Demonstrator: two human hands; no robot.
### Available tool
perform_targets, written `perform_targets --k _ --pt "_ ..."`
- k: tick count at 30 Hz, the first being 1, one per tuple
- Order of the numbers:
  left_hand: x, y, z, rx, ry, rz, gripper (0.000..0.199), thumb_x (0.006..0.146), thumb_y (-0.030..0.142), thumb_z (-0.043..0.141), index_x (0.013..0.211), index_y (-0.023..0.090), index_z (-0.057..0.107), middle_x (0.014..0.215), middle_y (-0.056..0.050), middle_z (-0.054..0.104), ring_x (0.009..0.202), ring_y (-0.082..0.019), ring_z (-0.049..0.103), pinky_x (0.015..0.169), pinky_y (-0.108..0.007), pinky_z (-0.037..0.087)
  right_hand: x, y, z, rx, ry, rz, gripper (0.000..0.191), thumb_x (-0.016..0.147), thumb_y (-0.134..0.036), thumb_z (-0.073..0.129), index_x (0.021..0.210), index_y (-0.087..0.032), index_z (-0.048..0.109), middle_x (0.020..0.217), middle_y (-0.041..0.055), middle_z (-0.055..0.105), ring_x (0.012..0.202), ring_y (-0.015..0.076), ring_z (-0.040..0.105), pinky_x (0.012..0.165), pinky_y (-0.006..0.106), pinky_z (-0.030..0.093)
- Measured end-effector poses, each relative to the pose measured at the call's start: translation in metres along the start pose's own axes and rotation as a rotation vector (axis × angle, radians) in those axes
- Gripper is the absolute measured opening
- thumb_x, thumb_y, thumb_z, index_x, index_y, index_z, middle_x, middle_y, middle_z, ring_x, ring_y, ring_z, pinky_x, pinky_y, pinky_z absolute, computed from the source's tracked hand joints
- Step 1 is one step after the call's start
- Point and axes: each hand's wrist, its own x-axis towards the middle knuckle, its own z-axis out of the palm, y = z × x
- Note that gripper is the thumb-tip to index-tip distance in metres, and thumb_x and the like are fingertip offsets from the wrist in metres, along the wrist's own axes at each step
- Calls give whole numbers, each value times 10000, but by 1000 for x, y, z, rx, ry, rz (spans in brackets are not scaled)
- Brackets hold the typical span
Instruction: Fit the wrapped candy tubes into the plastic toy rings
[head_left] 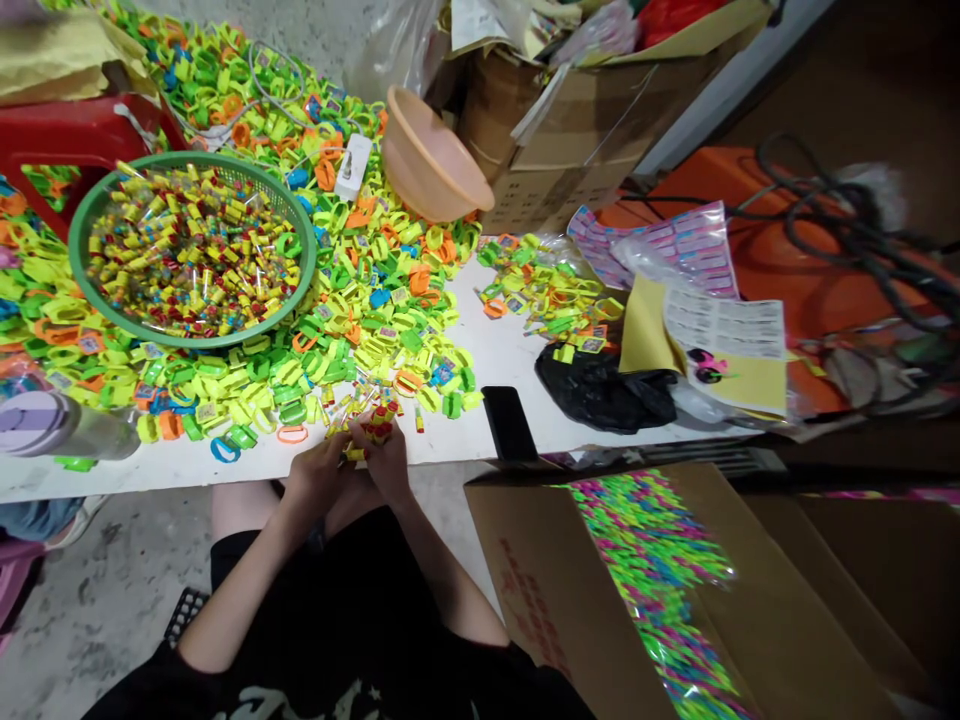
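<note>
Between your hands, at the table's near edge, sits a small bunch of yellow-and-red pieces point(381, 414); your left hand point(318, 470) and right hand point(391, 466) both have their fingers curled in a grasp around it, though the exact fingertip placement is hidden. More loose pieces point(360, 396) lie just beyond at twelve o'clock. Toward half past ten, the green basket point(196, 341) is heaped with similar ones; judging by that, your handful is a small share, but whether the heap is finished or waiting can't be told. Bright plastic bands point(409, 340) spread around the basket, apparently a large stock lying loose. As for writing, your phone point(510, 423) at three o'clock has a dark screen. At two, the pink printed cards point(701, 250) and, lower, the white sheet point(724, 325) carry rows too small to read. The cardboard box point(544, 190) at one o'clock bears dark marks, and the open carton point(532, 600) at four has reddish characters, both illegible; no brand can be made out.
</note>
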Motion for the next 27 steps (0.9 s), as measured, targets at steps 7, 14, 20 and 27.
perform_targets --k 7,14,20,27 --pt "-1 -2 5 -161 -17 -162 179 884 238 464 1024 214 573 844 -27 697 751 -173 657 642 -238 443 5 8 1 -24 -28 63 306 669 -451 670 700 -166 563 593 -29 565 552 111 518 525 225 423" --pt "5 -5 7 -444 69 -291 251 886 382 435 793 186 560 697 15 621 626 -120 552 574 -206 396 11 21 3 -1 -187 105 315 659 -455 684 636 -158 584 498 -45 523 462 90 471 450 209 368" --pt "4 -10 16 -566 32 -309 285 853 417 482 800 164 603 706 1 633 677 -140 562 611 -221 427 8 26 4 67 -153 138 300 656 -443 685 688 -148 639 550 -11 600 482 100 520 456 208 400" --pt "1 -26 1 -537 106 -327 441 897 486 401 1075 158 636 1018 -82 660 967 -211 600 876 -335 457 1 43 -5 21 -243 174 294 694 -454 642 746 -166 634 640 25 653 589 151 612 578 268 498"
